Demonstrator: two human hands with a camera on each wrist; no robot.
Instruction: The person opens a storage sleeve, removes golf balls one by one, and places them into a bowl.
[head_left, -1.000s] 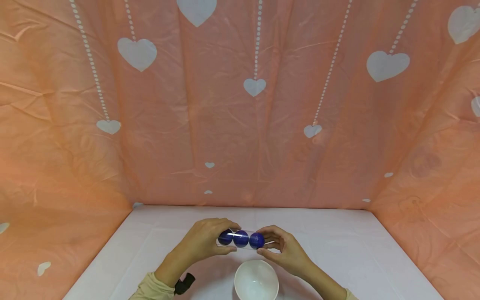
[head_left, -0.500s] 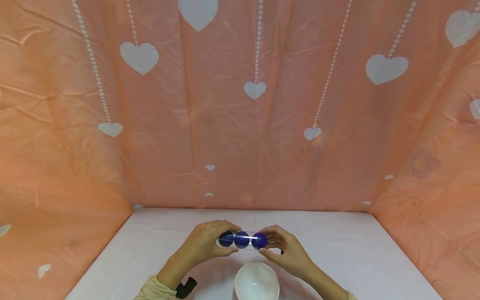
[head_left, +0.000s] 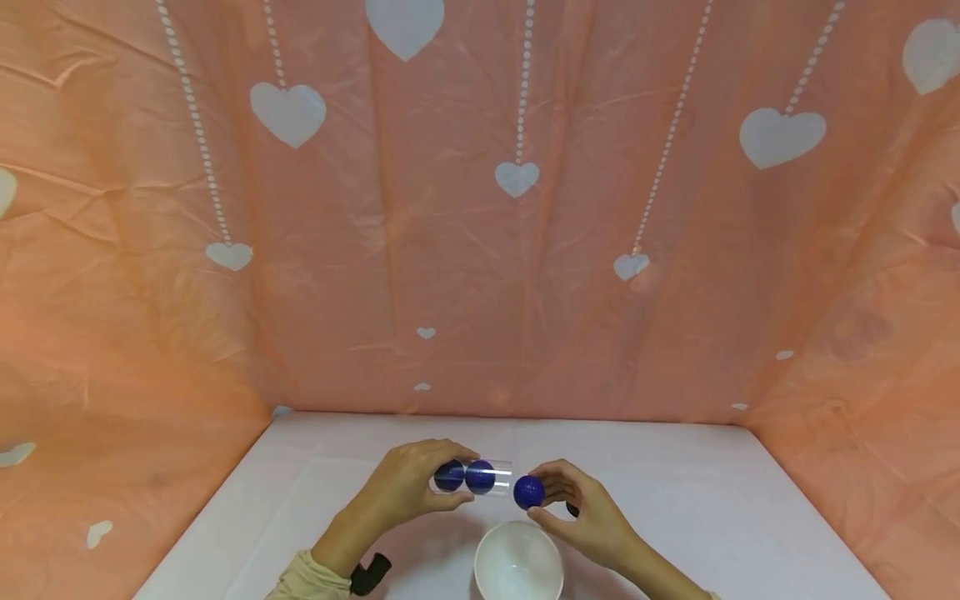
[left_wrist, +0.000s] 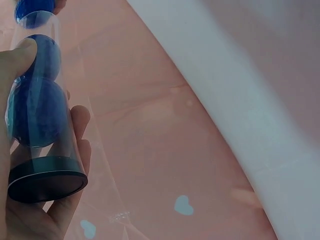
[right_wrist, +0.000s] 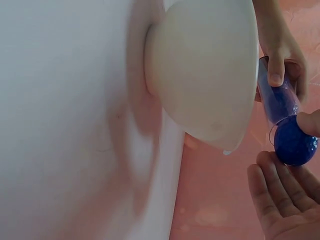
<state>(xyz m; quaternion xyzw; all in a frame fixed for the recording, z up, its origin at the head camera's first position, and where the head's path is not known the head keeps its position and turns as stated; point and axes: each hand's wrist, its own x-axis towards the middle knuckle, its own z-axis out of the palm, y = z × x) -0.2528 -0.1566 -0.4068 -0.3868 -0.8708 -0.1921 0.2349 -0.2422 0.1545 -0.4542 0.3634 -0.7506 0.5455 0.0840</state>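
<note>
My left hand [head_left: 416, 479] grips a clear tube [head_left: 504, 478] that lies nearly level above the table. Two dark blue balls [head_left: 480, 477] sit inside it, toward the left hand. In the left wrist view the tube has a black base [left_wrist: 47, 180] near the palm, and the thumb presses along its side. Just off the tube's right end, my right hand [head_left: 588, 517] pinches a third blue ball [head_left: 529, 492] between thumb and fingertips. The right wrist view shows this ball [right_wrist: 295, 141] with a bumpy, shiny surface. Below both hands stands a white bowl [head_left: 518, 562].
The bowl is on a white table [head_left: 675, 483] near its front edge. A black bent object [head_left: 371, 574] is beside the left wrist. A small dark thing [head_left: 573, 509] shows partly behind the right hand; its kind is unclear. Orange heart-printed sheets [head_left: 450, 250] enclose the table.
The right hand has drawn one blue ball out of the tube's right end and moved slightly right and down with it. The left hand and tube have stayed nearly in place.
</note>
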